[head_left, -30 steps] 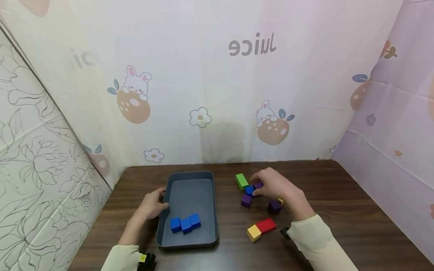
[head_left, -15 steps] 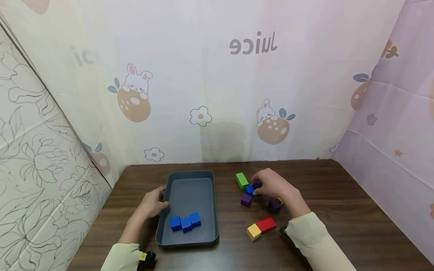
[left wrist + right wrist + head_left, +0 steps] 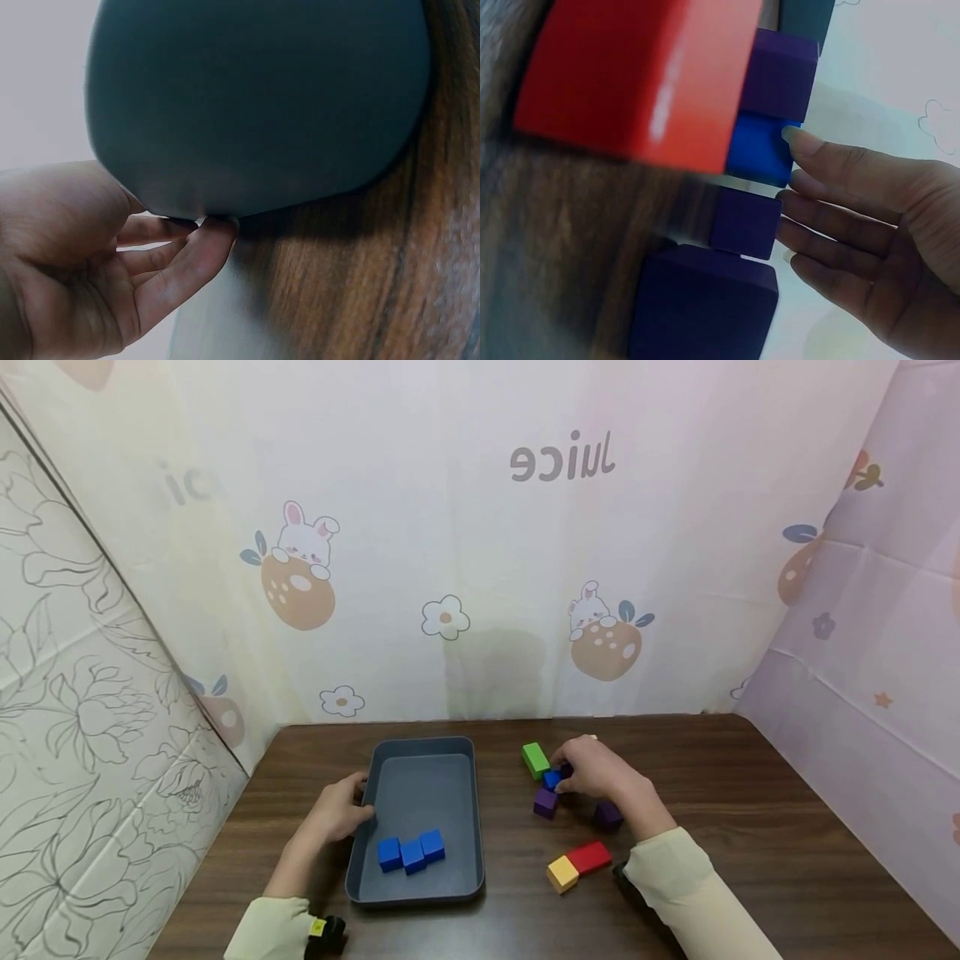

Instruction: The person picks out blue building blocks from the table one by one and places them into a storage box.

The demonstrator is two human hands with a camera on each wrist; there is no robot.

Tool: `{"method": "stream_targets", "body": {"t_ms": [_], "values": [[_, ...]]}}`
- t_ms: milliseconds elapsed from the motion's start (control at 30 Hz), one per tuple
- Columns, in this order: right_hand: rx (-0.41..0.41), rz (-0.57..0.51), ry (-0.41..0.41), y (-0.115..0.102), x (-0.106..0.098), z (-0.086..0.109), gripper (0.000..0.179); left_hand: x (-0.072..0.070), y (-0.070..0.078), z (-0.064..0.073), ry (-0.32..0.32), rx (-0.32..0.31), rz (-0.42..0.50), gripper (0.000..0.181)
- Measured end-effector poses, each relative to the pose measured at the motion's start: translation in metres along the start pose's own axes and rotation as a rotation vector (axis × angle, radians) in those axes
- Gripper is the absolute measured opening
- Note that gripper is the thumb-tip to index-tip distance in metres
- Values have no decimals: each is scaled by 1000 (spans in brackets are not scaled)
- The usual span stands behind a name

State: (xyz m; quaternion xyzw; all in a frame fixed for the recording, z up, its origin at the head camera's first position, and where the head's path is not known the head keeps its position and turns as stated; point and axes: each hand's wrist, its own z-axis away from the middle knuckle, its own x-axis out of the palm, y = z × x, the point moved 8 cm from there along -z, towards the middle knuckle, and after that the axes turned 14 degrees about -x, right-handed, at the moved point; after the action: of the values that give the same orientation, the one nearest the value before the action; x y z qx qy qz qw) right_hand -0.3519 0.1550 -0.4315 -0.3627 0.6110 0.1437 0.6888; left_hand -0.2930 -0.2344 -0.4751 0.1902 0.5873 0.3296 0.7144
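In the head view, my left hand (image 3: 339, 814) grips the left rim of a dark grey tray (image 3: 420, 745), thumb over the edge and fingers outside. Several blue blocks (image 3: 412, 856) lie inside near its front. To the tray's right, my right hand (image 3: 596, 767) pinches a blue block (image 3: 552, 779) between thumb and fingers. That block is low among others. A purple block (image 3: 545, 803) sits in front of it, and another purple block (image 3: 567, 771) is partly hidden under the hand. A green block (image 3: 536, 761) lies just behind. In the right wrist view, the thumb touches the blue block (image 3: 761, 150).
A third purple block (image 3: 608, 815) lies by the right wrist. Nearer the front, a yellow block (image 3: 562, 874) touches a red block (image 3: 588, 858). A small pale yellow edge (image 3: 594, 737) shows behind the right hand. A printed curtain (image 3: 487, 568) rises behind the wooden table (image 3: 750, 860).
My right hand has shifted slightly left, bringing its thumb and fingers round the blue block. A yellow piece near the wrist has become hidden. The left hand and tray stay put.
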Motion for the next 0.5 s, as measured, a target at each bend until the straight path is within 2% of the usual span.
{"method": "stream_targets", "body": {"t_ms": [200,500], "values": [[-8,4,5,-3,3,-2,33,0,0,0,4,-2,-9,54],[-86,23,20,-19,4,-8,33,2,0,0,-4,-6,-7,56]]}}
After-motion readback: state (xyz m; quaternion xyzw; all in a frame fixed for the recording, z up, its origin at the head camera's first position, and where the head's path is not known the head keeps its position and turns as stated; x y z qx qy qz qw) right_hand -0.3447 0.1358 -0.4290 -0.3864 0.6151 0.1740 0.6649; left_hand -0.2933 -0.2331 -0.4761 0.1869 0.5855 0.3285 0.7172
